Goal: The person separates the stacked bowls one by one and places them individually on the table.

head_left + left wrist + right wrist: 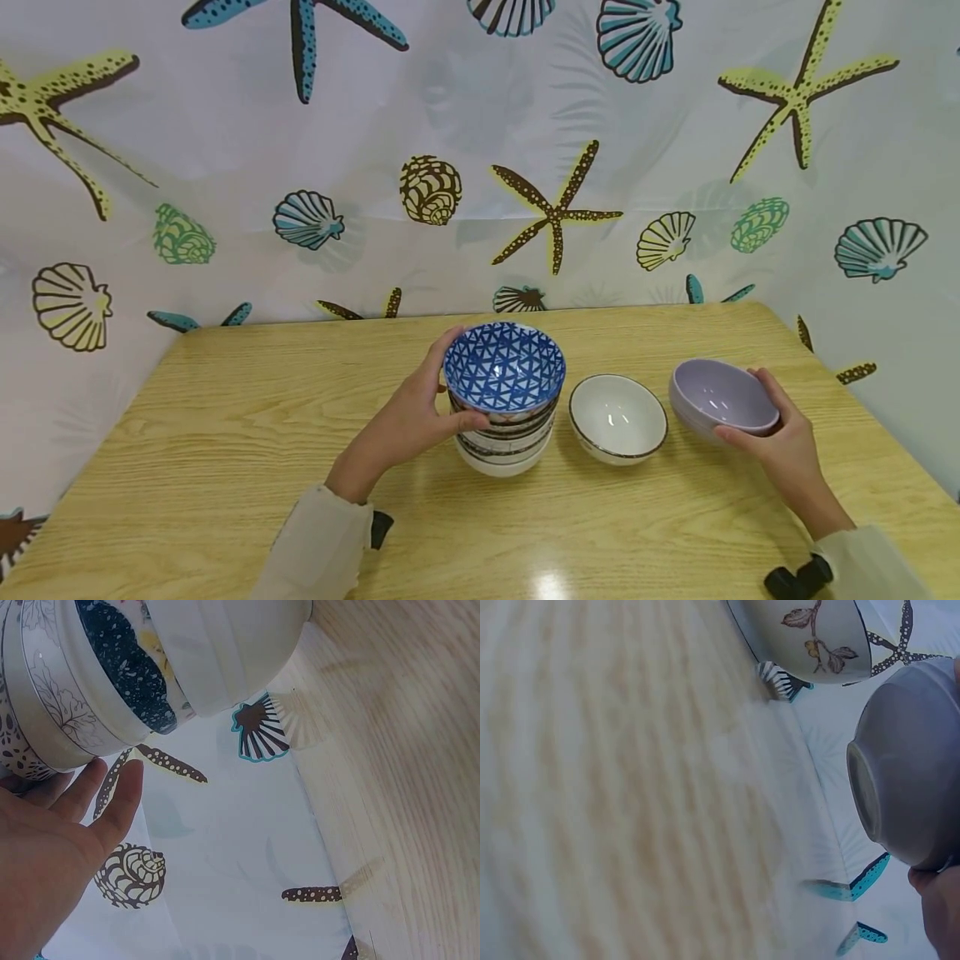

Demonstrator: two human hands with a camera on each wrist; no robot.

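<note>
Nearest you: two pale sleeves [315, 542], one to each arm, with black fittings [798, 577] at your wrists. Next, your left hand [416, 417], grasping a stack [502, 454] of bowls from its left side, thumb across the front under the top rim, fingers round the back. Your right hand [787, 450], grasping a lilac bowl [723, 396] at its right side, thumb on the near rim, fingers on the far one. Stack: nested bowls, number not certain, standing on the table [225, 433] near its middle; sides banded with leaf drawing, dark speckled and plain white parts in the left wrist view. Topmost in it, a blue bowl [504, 367], its inside patterned in white and blue triangles. White bowl [618, 417], one, brown-rimmed, upright on the wood between the stack and the lilac bowl, apart from your hands. Lilac bowl: plain, mouth upward, tilted a little, at the right of the row; its foot ring shows in the right wrist view, raised off the table. Table: light wood grain, a bright glare at the near side. Farthest, behind the table, a white cloth [375, 108], printed with starfish [555, 215] and shells [307, 219] in yellow, blue, green and brown.
</note>
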